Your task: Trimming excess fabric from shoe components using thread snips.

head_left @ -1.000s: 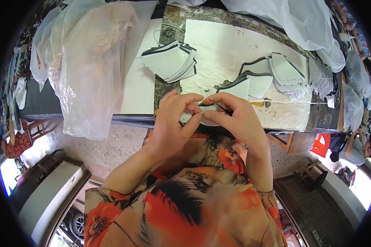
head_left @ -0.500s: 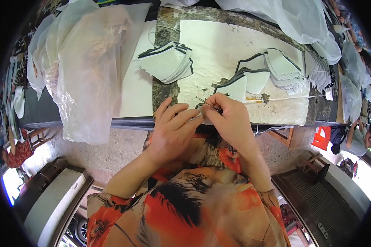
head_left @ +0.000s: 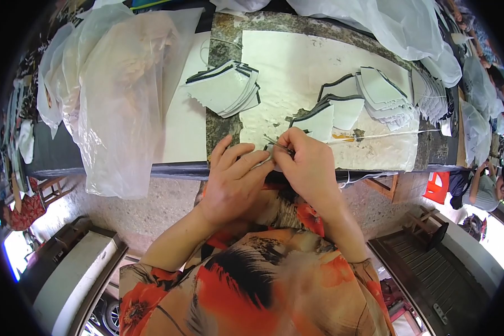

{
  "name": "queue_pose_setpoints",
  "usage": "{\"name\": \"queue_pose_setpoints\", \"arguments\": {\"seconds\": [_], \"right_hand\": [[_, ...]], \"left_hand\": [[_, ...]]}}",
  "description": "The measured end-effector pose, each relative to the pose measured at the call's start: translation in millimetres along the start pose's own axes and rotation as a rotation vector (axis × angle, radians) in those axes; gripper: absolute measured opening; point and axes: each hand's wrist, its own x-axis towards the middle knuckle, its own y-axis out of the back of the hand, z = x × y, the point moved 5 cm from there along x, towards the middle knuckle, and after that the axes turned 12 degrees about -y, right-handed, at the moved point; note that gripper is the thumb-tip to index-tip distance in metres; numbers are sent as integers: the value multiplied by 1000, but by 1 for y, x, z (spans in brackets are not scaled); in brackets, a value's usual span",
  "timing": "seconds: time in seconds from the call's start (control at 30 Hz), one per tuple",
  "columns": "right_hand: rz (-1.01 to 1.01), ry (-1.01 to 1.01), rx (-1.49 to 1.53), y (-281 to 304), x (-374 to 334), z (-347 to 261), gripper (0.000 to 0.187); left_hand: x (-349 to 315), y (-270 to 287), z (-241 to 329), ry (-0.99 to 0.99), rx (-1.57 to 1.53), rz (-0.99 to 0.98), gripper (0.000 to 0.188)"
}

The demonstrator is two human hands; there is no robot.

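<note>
My left hand (head_left: 236, 178) is at the table's front edge, its thumb and forefinger pinching a white fabric piece with a dark edge (head_left: 269, 150); its other fingers are spread. Most of that piece is hidden behind my hands. Touching it from the right, my right hand (head_left: 305, 162) is closed around a thin metal tool with pointed tips (head_left: 270, 139), whose kind I cannot make out. Just beyond lie loose white fabric pieces with black edging (head_left: 317, 122). A fanned stack of similar pieces (head_left: 224, 92) sits further left, and another stack (head_left: 382, 95) is at the right.
White sheets (head_left: 285, 61) cover part of the worn, stone-like tabletop (head_left: 221, 129). A large translucent plastic bag (head_left: 120, 106) hangs over the front edge at left. More plastic (head_left: 397, 25) is at the far right. A white cord (head_left: 383, 135) crosses the right side. Wooden benches flank me.
My right hand has shifted slightly left, and the metal tool's tips now sit a little further left and lower. My left hand keeps its pinch almost unmoved.
</note>
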Motion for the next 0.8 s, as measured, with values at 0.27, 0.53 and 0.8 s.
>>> {"name": "queue_pose_setpoints", "arguments": {"seconds": [0.27,0.53,0.8], "right_hand": [[33,27,-82,-1,0,0,18],[-11,38,-71,3,2,2,17],[-29,45,-78,7,0,-1,16]], "left_hand": [[4,1,2,-1,17,-12,22],[8,0,-1,18,1,-89,24],[6,-1,-2,11,3,-129,23]]}}
